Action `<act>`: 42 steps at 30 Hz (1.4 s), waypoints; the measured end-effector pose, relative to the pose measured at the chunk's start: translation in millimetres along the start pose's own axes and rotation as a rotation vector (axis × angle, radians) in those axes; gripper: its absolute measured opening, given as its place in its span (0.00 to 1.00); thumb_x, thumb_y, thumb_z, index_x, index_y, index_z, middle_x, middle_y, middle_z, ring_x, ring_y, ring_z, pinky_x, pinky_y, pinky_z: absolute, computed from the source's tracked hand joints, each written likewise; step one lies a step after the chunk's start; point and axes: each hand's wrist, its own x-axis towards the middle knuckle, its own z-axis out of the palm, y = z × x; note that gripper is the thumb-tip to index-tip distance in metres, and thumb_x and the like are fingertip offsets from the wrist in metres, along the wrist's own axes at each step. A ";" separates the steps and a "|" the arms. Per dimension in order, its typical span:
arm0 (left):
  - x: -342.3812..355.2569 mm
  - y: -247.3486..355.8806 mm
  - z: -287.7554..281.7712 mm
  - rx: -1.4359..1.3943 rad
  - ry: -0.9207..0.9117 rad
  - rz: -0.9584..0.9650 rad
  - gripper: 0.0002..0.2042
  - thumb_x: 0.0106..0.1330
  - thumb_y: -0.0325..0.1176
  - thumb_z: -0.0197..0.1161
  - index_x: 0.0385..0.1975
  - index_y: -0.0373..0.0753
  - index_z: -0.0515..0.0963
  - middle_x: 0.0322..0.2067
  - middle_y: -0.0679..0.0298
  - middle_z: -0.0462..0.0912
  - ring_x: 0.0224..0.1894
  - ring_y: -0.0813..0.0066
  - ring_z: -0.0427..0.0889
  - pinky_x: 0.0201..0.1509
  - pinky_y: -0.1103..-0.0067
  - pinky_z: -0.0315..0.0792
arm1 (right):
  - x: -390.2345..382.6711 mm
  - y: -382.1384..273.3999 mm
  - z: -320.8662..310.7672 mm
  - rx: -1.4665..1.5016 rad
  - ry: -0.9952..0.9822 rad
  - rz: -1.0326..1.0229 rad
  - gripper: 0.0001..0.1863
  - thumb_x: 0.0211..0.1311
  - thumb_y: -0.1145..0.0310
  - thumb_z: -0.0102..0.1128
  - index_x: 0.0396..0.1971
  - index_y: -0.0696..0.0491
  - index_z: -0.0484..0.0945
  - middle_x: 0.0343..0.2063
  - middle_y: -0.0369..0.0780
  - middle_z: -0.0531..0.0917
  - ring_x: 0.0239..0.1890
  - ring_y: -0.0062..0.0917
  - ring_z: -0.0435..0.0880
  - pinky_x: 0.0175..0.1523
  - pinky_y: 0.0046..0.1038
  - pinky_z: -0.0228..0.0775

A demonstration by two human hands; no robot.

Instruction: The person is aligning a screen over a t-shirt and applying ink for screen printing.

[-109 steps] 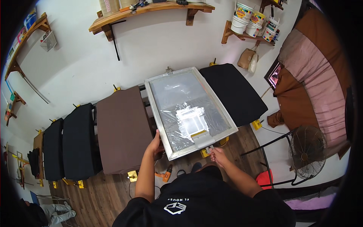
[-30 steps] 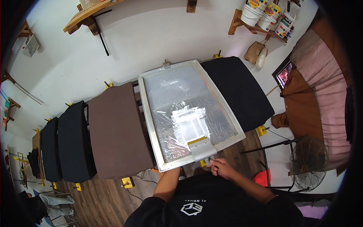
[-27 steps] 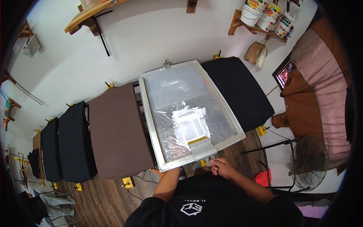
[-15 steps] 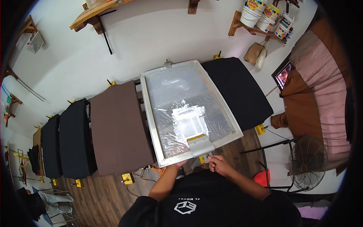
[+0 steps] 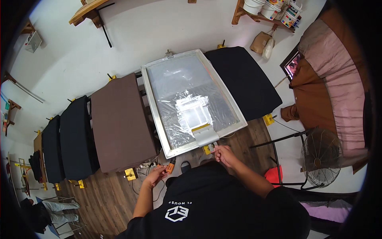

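A screen-printing frame [image 5: 238, 126] with a light metal rim stands before me, its glossy mesh smeared with white ink [image 5: 193, 113]. On its near edge rests a grey squeegee [image 5: 204, 136] with a yellow blade. My left hand [image 5: 157, 175] is off the frame's near left corner, its fingers closed on an orange and black hand tool [image 5: 170, 166] whose exact kind I cannot tell. My right hand [image 5: 225, 155] is pinched at the metal fitting just below the squeegee, beside a yellow bracket [image 5: 206, 150]. What lies between its fingers is hidden.
A brown-covered board [image 5: 119, 123] and black-covered boards [image 5: 75, 139] stand in a row leftward; another black board [image 5: 244, 83] is at right. A fan [image 5: 320, 157] and black metal stand [image 5: 274, 159] are at right. Wall shelves carry paint buckets [image 5: 270, 10]. A person [image 5: 59, 213] is far left.
My left hand has come out from under the frame's near edge and moved left onto the orange tool. The right hand stays by the near fitting. The whole view has shifted slightly.
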 end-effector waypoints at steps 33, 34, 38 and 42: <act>-23.3 18.7 -104.3 0.310 1.274 1.122 0.27 0.81 0.43 0.51 0.17 0.33 0.65 0.14 0.68 0.65 0.20 0.79 0.61 0.26 0.74 0.59 | 14.0 14.9 -5.2 -0.421 0.039 -0.180 0.23 0.75 0.51 0.60 0.33 0.59 0.82 0.17 0.32 0.76 0.18 0.15 0.74 0.25 0.19 0.68; -23.7 18.3 -103.9 0.309 1.278 1.119 0.27 0.81 0.43 0.51 0.17 0.33 0.65 0.14 0.68 0.65 0.20 0.79 0.61 0.26 0.74 0.59 | 14.2 15.6 -6.2 -0.423 0.036 -0.177 0.23 0.75 0.51 0.60 0.33 0.59 0.82 0.17 0.32 0.76 0.18 0.15 0.74 0.25 0.19 0.68; -22.0 18.1 -107.3 0.322 1.289 1.117 0.26 0.81 0.42 0.51 0.18 0.32 0.66 0.14 0.67 0.66 0.20 0.78 0.62 0.27 0.73 0.60 | 16.8 14.2 -7.1 -0.404 0.014 -0.169 0.23 0.75 0.50 0.59 0.34 0.59 0.81 0.17 0.32 0.76 0.18 0.15 0.75 0.26 0.19 0.68; -20.1 18.5 -105.6 0.316 1.329 1.107 0.26 0.81 0.42 0.51 0.18 0.32 0.66 0.14 0.65 0.65 0.20 0.77 0.62 0.27 0.73 0.61 | 19.8 12.4 -7.5 -0.447 0.008 -0.151 0.24 0.76 0.48 0.57 0.34 0.58 0.81 0.17 0.33 0.77 0.19 0.15 0.76 0.26 0.18 0.69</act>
